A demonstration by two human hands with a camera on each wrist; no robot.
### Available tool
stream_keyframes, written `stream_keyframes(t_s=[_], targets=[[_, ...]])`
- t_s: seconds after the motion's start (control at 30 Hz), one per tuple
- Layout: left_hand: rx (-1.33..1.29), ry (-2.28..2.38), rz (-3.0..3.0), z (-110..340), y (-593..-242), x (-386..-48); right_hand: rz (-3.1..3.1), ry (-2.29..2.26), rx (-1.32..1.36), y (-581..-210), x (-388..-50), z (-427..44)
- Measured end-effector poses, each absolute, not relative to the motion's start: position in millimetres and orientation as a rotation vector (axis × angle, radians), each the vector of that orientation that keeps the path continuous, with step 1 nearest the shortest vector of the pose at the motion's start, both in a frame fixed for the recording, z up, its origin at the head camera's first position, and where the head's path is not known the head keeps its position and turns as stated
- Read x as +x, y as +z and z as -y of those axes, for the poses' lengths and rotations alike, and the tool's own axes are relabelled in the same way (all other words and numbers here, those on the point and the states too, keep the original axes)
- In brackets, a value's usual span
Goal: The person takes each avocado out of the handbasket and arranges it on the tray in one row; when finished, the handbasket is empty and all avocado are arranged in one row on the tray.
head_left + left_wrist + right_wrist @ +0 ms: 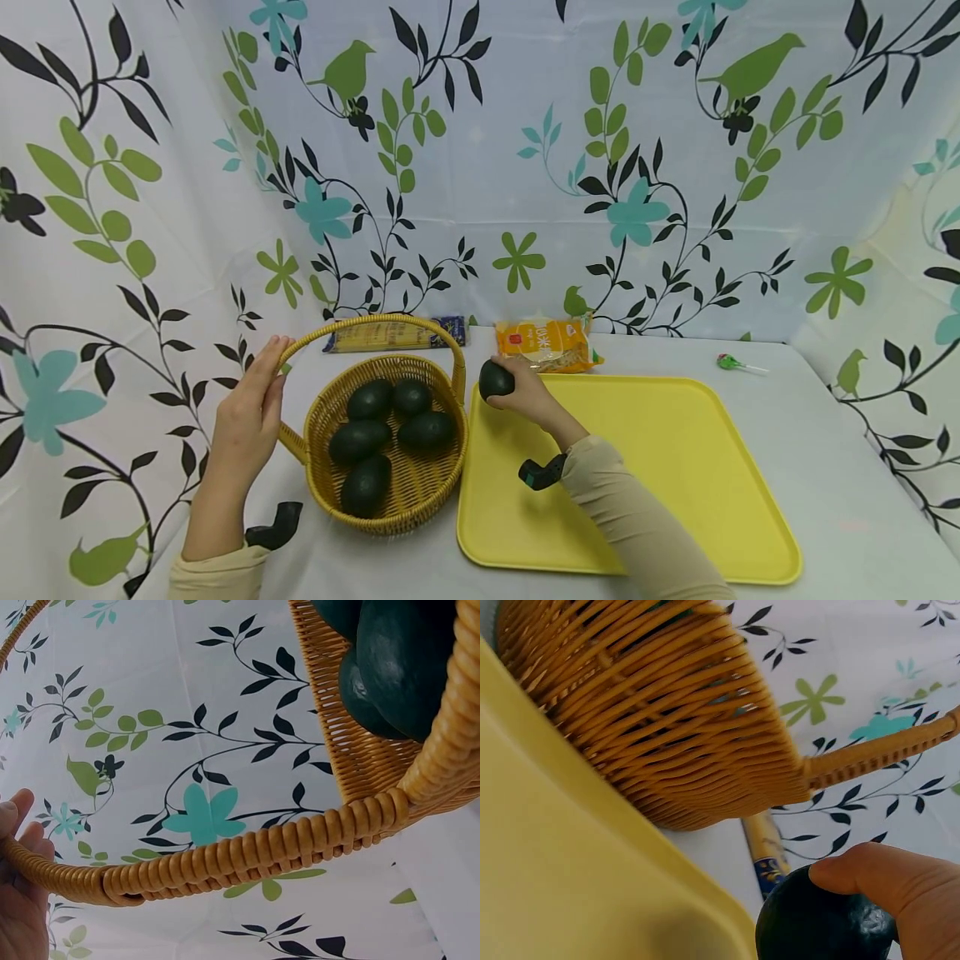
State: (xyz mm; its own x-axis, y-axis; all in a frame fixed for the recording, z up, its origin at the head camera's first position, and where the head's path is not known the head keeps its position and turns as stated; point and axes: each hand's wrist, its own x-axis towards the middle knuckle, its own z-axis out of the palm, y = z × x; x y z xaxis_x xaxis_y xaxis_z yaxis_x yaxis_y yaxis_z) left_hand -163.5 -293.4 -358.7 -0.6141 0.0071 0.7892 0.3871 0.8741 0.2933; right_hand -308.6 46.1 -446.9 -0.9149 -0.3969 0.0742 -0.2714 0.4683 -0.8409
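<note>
In the head view my left hand (247,412) holds the arched handle (375,320) of a round wicker basket (405,521). The left wrist view shows the left hand's fingers (26,900) around the handle's far end. Inside the basket lie several dark green avocados (360,442). To the right of the basket, above the tray's back left corner, my right hand (528,396) grips another dark avocado (496,380). The right wrist view shows the thumb (870,874) pressed on that avocado, with the other fingers mostly hidden.
A yellow tray (645,467) lies right of the basket, close to its side. Behind them, along the patterned cloth backdrop (465,167), are a long blue-and-yellow packet (397,335) and an orange bag of grain (551,343). A wrapped lollipop (729,362) sits at the back right.
</note>
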Motion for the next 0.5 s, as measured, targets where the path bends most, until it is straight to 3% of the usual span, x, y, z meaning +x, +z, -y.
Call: stream_keyframes(t_s=[0.5], targets=[[-0.293,-0.560,2.159,294,-359,-164,-2.703,-1.299,-0.684,-469,-305,-28]])
